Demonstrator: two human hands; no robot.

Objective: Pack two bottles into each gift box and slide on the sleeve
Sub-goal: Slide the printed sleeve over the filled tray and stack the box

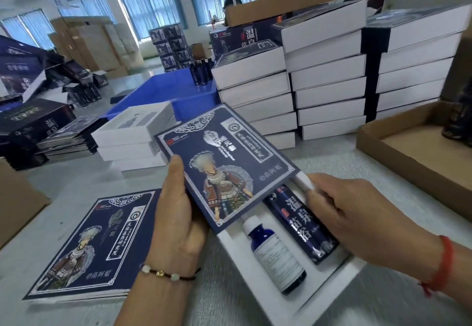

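A white gift box (231, 256) lies in front of me, partly inside a dark blue printed sleeve (224, 165). Two bottles lie in its insert: a small blue bottle with a white cap (275, 251) and a taller dark blue bottle with white characters (301, 223). My left hand (176, 205) grips the sleeve's left edge, thumb on top. My right hand (342, 210) holds the box's right side, fingers over the rim beside the tall bottle. The far half of the box is hidden under the sleeve.
Flat sleeves (86, 246) are stacked at the near left. Empty white boxes (132, 136) sit behind them, by a blue tray (163, 90) with bottles (201, 73). Stacks of sleeved boxes (327, 75) fill the back right. A cardboard tray (408, 147) is at the right.
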